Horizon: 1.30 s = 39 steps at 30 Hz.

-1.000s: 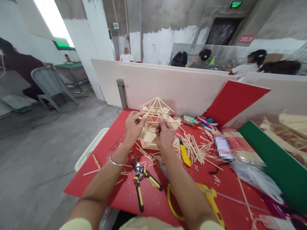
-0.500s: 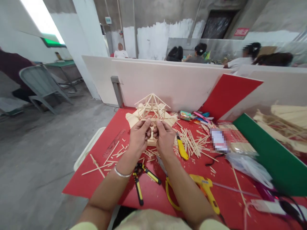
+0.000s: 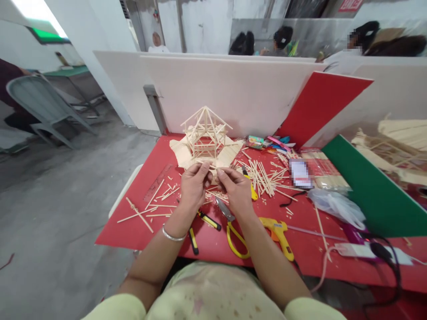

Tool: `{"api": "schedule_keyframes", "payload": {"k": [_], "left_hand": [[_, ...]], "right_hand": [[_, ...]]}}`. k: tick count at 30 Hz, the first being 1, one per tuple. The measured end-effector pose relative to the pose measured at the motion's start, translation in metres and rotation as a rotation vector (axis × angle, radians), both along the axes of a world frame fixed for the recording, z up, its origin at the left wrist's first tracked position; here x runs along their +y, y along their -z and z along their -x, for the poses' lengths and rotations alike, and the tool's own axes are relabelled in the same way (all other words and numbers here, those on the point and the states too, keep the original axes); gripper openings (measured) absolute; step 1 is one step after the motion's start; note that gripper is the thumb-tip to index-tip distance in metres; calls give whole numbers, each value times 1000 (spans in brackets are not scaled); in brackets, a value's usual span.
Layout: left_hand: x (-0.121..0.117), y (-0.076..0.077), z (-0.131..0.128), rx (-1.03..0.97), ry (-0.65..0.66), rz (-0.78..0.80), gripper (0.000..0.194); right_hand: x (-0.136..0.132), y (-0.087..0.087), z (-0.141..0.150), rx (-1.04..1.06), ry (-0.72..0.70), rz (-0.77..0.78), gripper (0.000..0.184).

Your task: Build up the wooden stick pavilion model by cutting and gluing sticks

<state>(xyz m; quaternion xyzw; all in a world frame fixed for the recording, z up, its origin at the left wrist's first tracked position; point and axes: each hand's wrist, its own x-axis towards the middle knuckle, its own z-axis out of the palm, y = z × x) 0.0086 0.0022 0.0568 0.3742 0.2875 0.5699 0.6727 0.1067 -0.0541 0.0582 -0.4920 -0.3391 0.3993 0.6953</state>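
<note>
Both hands are closed, fingertips pinching a thin wooden stick (image 3: 212, 167) held crosswise between them. My left hand (image 3: 194, 184) grips its left part and my right hand (image 3: 236, 189) its right part. Just beyond stands a model frame of glued wooden sticks (image 3: 205, 129), with a pointed roof and fan-like wings of sticks at its sides; my hands hide its lower front. Loose sticks (image 3: 265, 177) lie in a heap right of my right hand. A yellow utility knife (image 3: 254, 194) is partly behind that hand. Scissors with yellow handles (image 3: 237, 253) lie under my right forearm.
On the red table (image 3: 213, 249) are yellow-and-black pliers (image 3: 209, 220), a yellow glue gun (image 3: 282, 238), a clear ruler (image 3: 157, 183) and a plastic bag (image 3: 336, 206). A green board (image 3: 373, 191) leans at right. White panels (image 3: 227, 93) stand behind; people sit beyond.
The view has tilted down, so the table and model sit higher in the picture. My hands have come nearer to me, away from the model, still pinching the stick.
</note>
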Motion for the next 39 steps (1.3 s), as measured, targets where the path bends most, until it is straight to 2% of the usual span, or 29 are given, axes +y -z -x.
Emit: {"api": "schedule_keyframes", "payload": {"k": [3, 6, 8, 11, 14, 17, 20, 24, 29, 34, 39], "left_hand": [[-7, -3, 0, 8, -19, -15, 31], [-11, -8, 2, 16, -39, -33, 32], [-12, -10, 7, 43, -67, -44, 33], [-11, -6, 22, 171, -103, -97, 34], [-8, 7, 40, 361, -92, -165, 34], [-6, 26, 55, 476, -47, -179, 27], [-6, 45, 64, 530, 20, -154, 23], [-9, 60, 67, 517, 85, -128, 24], [-9, 66, 61, 357, 125, -26, 25], [-9, 67, 57, 255, 133, 44, 26], [-10, 66, 58, 229, 128, 54, 29]], "right_hand": [[-3, -2, 4, -23, 17, -9, 28], [-4, -2, 5, -92, -30, -11, 28], [-6, 2, 1, -233, -80, -12, 27], [-14, 13, -11, -556, -106, 33, 26], [-32, 25, -25, -895, -156, 197, 28], [-57, 35, -31, -1189, -260, 396, 30], [-84, 46, -28, -1430, -326, 591, 32], [-115, 61, -19, -1674, -302, 814, 31], [-134, 75, -13, -1795, -309, 894, 46], [-134, 82, -11, -1836, -274, 878, 59], [-131, 81, -10, -1805, -258, 853, 60]]}}
